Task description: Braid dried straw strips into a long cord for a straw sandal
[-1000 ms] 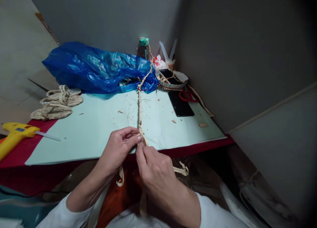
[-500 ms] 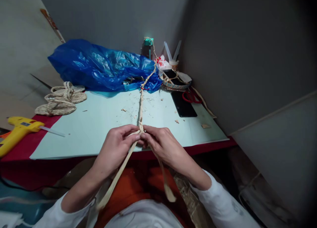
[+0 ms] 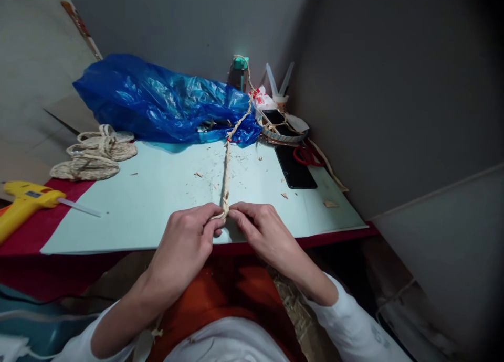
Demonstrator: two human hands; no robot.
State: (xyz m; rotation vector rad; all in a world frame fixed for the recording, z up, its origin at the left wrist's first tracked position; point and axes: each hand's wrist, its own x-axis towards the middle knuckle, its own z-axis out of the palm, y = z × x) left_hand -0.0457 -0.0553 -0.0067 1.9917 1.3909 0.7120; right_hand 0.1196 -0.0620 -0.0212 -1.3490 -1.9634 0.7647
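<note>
A pale braided cord of flat, dried plant strips (image 3: pixel 226 173) runs down the middle of the table towards me, its near end between my hands. My left hand (image 3: pixel 183 241) pinches that end from the left with thumb and forefinger, a strip folded under the fingers. From the right, my right hand (image 3: pixel 270 236) presses thumb and forefinger together at the same spot. The fingers partly hide the end of the weave. Farther off, the cord has a red tie (image 3: pixel 233 140) on it and loops up over a bottle with a green cap (image 3: pixel 240 64).
A large blue plastic bag (image 3: pixel 157 102) lies along the back. At left are small woven slippers (image 3: pixel 88 165) and a yellow glue gun (image 3: pixel 33 197). Red scissors (image 3: pixel 309 156) rest by a black phone (image 3: pixel 293 169) at right, near a round basket (image 3: pixel 281 136). Fibre scraps dot the table.
The long strips that hung below my hands are out of sight, apart from a bit near my left sleeve. My left hand has turned more over the cord's end. The view has shifted slightly.
</note>
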